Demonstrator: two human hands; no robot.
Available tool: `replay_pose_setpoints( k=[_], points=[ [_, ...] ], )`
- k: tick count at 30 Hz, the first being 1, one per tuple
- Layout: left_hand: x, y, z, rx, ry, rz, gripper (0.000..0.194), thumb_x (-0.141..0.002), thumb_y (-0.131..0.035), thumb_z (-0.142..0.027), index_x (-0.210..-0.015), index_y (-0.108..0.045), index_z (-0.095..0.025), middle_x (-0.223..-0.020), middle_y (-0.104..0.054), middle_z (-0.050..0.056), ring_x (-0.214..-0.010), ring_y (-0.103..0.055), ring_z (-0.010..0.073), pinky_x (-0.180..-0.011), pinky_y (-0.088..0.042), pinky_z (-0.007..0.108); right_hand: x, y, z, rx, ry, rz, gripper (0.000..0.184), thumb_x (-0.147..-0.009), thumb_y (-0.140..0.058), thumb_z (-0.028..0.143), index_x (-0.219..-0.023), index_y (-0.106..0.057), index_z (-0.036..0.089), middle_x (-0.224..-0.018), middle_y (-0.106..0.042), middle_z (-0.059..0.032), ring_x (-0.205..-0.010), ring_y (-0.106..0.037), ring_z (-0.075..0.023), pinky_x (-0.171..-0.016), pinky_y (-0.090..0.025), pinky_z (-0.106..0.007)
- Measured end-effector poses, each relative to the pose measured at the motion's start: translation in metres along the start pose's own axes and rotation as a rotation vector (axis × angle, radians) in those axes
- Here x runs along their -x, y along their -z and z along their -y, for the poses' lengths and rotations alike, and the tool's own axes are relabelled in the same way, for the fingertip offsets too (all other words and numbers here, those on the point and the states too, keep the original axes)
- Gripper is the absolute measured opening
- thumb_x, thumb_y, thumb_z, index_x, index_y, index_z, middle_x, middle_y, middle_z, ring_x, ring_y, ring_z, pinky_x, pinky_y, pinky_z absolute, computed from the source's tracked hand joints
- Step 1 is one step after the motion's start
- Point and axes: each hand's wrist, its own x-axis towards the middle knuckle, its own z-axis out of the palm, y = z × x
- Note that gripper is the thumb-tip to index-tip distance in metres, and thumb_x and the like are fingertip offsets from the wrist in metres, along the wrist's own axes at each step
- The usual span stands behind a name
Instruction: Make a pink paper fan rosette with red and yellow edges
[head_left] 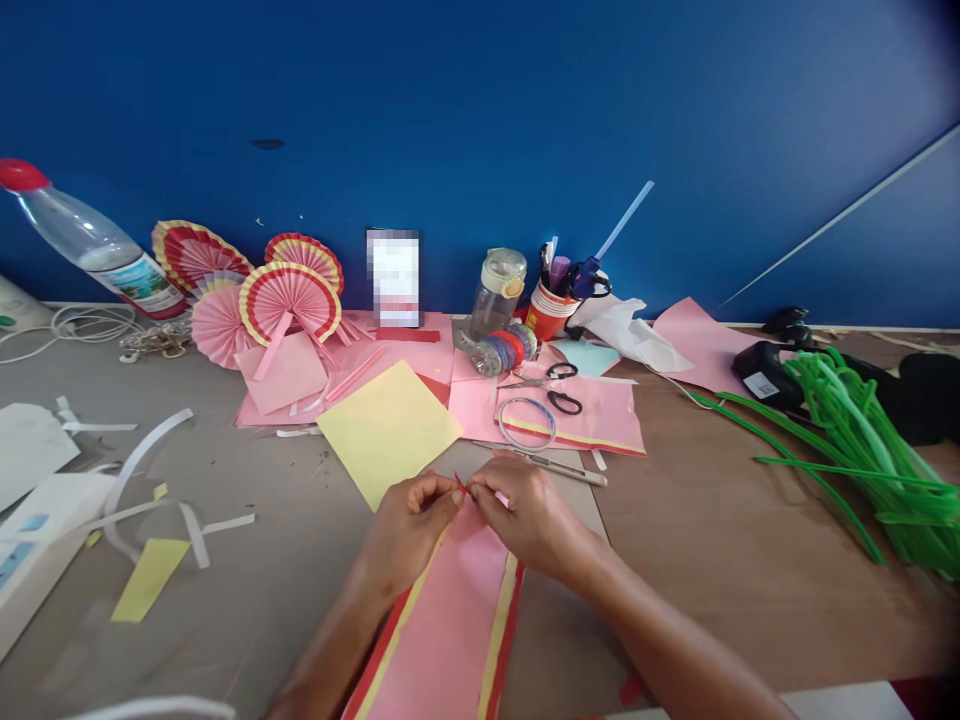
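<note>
A long pink paper strip (pixel 451 610) with yellow and red borders lies between my forearms and narrows at its far end. My left hand (pixel 411 525) pinches that end between thumb and fingers. Close beside it, my right hand (pixel 525 510) is closed on the same end, knuckles up. A bit of crumpled red edge shows between the fingertips; the fingers hide the rest. Just beyond my hands lie a yellow paper sheet (pixel 391 425) and a utility knife (pixel 574 470). Scissors (pixel 551 385) and a tape ring (pixel 526 423) rest on pink paper.
Pleated paper fans (pixel 291 305) stand at the back left near a plastic bottle (pixel 112 255). A phone (pixel 394 278) leans on the blue wall. Tape rolls (pixel 504 350) and a cup of tools (pixel 551 310) stand behind. Green pipe cleaners (pixel 862 440) lie right, paper scraps (pixel 150 580) left.
</note>
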Motion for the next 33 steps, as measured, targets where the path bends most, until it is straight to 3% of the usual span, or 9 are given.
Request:
replay_pose_setpoints(
  k=[6,10,14,20,24,26,30,33],
  points=[
    [-0.001,0.001,-0.002,0.048,0.054,-0.02,0.025,-0.076,-0.056,-0.041,-0.068,-0.059,-0.017,-0.059,-0.04,-0.005,-0.055,-0.031,0.0092,-0.05,-0.026,0.022,0.005,0.001,0.0,-0.02,0.088,-0.146,0.014,-0.085,-0.047,0.012,-0.077,-0.056,0.019,-0.071,-0.062,-0.0026,-0.07,-0.054,-0.0162,-0.072,-0.041,-0.031],
    [-0.001,0.0,-0.003,0.046,0.027,-0.027,0.027,-0.076,-0.055,-0.041,-0.066,-0.058,-0.017,-0.061,-0.044,-0.005,-0.059,-0.037,0.0103,-0.055,-0.03,0.022,0.008,-0.006,0.002,0.152,0.177,-0.188,0.015,-0.083,-0.047,0.01,-0.075,-0.055,0.019,-0.068,-0.061,-0.0021,-0.067,-0.055,-0.0159,-0.089,-0.039,-0.04],
    [-0.002,-0.002,-0.001,0.019,0.039,-0.026,0.025,-0.077,-0.055,-0.039,-0.066,-0.058,-0.017,-0.062,-0.048,-0.004,-0.061,-0.041,0.0111,-0.056,-0.032,0.023,0.007,-0.009,0.005,0.284,0.198,-0.203,0.019,-0.085,-0.044,0.011,-0.07,-0.053,0.018,-0.065,-0.059,-0.0019,-0.065,-0.052,-0.0153,-0.092,-0.037,-0.042],
    [-0.001,-0.002,0.0,0.003,0.009,-0.025,0.024,-0.077,-0.054,-0.037,-0.066,-0.059,-0.017,-0.064,-0.051,-0.003,-0.063,-0.043,0.0118,-0.058,-0.034,0.023,0.004,-0.012,0.004,0.321,0.207,-0.22,0.02,-0.082,-0.042,0.009,-0.064,-0.047,0.019,-0.061,-0.052,-0.0019,-0.061,-0.045,-0.0155,-0.076,-0.041,-0.036],
    [0.001,0.001,-0.002,-0.002,0.035,-0.026,0.025,-0.076,-0.055,-0.04,-0.064,-0.055,-0.017,-0.057,-0.04,-0.006,-0.053,-0.031,0.0087,-0.049,-0.026,0.022,0.003,-0.006,0.0,0.043,-0.02,-0.121,0.017,-0.071,-0.044,0.006,-0.062,-0.042,0.02,-0.058,-0.048,0.0026,-0.053,-0.042,-0.0114,-0.053,-0.035,-0.023],
    [0.002,0.002,-0.003,0.02,0.048,-0.02,0.025,-0.075,-0.055,-0.041,-0.065,-0.056,-0.017,-0.056,-0.037,-0.007,-0.051,-0.028,0.008,-0.047,-0.024,0.021,0.002,-0.002,-0.001,-0.045,-0.115,-0.073,0.017,-0.069,-0.045,0.005,-0.062,-0.043,0.02,-0.057,-0.048,0.0041,-0.051,-0.042,-0.0101,-0.05,-0.032,-0.022],
    [0.002,0.001,-0.005,0.024,0.053,-0.032,0.024,-0.075,-0.056,-0.039,-0.065,-0.057,-0.017,-0.058,-0.041,-0.006,-0.053,-0.031,0.0085,-0.048,-0.025,0.021,0.003,-0.001,0.0,-0.011,0.024,-0.086,0.019,-0.077,-0.047,0.008,-0.063,-0.047,0.02,-0.059,-0.053,0.0026,-0.059,-0.047,-0.0122,-0.073,-0.041,-0.029],
    [0.001,-0.001,-0.005,0.012,0.05,-0.039,0.024,-0.075,-0.055,-0.039,-0.065,-0.058,-0.017,-0.06,-0.044,-0.005,-0.056,-0.034,0.0099,-0.051,-0.028,0.022,0.005,-0.006,0.001,0.139,0.122,-0.12,0.02,-0.084,-0.045,0.01,-0.067,-0.05,0.02,-0.062,-0.054,0.0017,-0.061,-0.048,-0.0131,-0.093,-0.036,-0.04]
  ],
)
